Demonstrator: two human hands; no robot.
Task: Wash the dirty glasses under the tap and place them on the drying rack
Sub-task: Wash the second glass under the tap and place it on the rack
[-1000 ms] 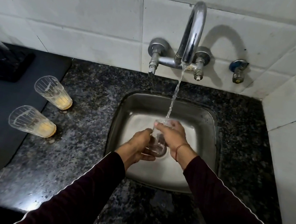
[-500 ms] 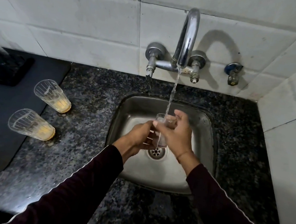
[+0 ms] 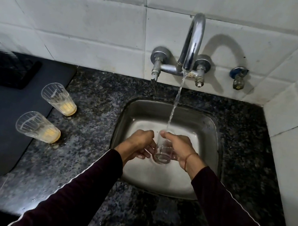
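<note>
**Glass under the tap, over a steel sink**

A speckled black granite counter [image 3: 85,161] meets white, grubby wall tiles [image 3: 91,29]. Set in it is a square steel sink [image 3: 212,132] with rounded corners. A curved chrome tap [image 3: 192,42] runs a thin stream into a clear glass [image 3: 163,150], held over the basin. The right hand [image 3: 177,147] wraps it; the left hand [image 3: 138,143] curls against its side. Two ribbed dirty glasses [image 3: 59,99] [image 3: 37,126], yellow residue at the bottom, stand beside a dark mat [image 3: 0,131].

Home kitchen, steel sink [image 3: 215,133], granite counter [image 3: 97,94], tiled wall [image 3: 92,20]
</note>
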